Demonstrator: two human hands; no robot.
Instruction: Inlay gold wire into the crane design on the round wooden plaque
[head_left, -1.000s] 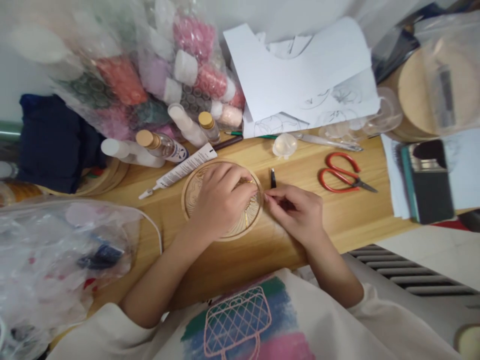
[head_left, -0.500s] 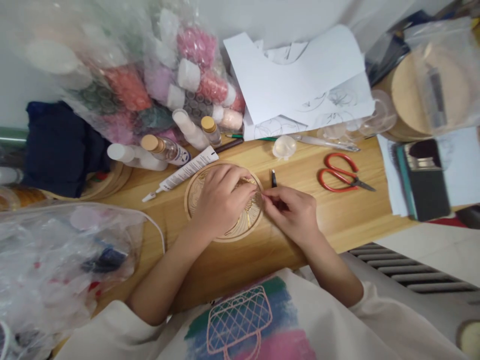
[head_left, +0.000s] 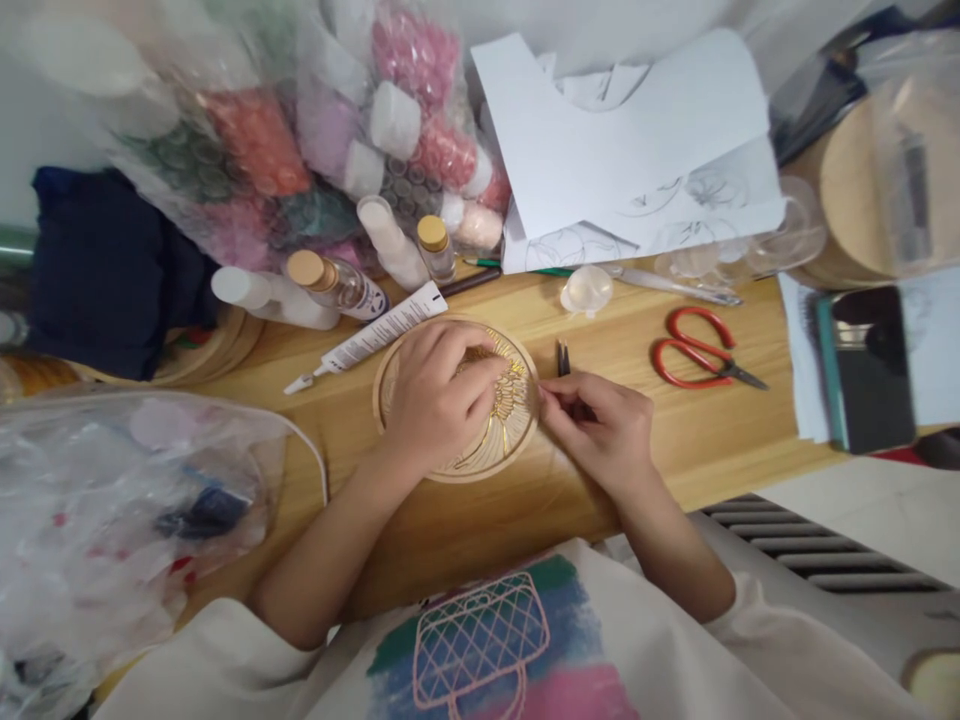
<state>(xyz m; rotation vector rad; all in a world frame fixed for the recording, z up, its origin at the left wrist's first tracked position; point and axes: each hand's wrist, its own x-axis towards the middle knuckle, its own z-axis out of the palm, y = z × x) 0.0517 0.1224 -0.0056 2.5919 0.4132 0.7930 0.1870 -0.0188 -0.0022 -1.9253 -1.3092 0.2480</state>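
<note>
A round wooden plaque (head_left: pixel 519 437) with fine carved lines and raised gold strands lies flat on the wooden desk. My left hand (head_left: pixel 439 390) rests across its left and middle part, fingers loosely bent, thumb and forefinger apart, covering much of the pattern. At the plaque's right rim, my right hand (head_left: pixel 600 425) holds thumb and forefinger pinched together; whatever is between them is too fine to make out. Black tweezers (head_left: pixel 563 358) show two dark tips just beyond the right hand. Their other end is hidden, so I cannot tell whether they are held.
Red-handled scissors (head_left: pixel 697 350) lie to the right, near a dark phone (head_left: pixel 870 370). A white glue tube (head_left: pixel 382 330) touches or nearly touches the plaque's upper left. Behind are small bottles (head_left: pixel 337 285), a clear dish (head_left: pixel 587 290), papers (head_left: pixel 622 150) and bagged jars (head_left: pixel 420 150).
My left fingertips have drawn back to the left from the right fingers, baring more of the gold pattern. My right hand stays pinched at the rim. The whole view has shifted slightly.
</note>
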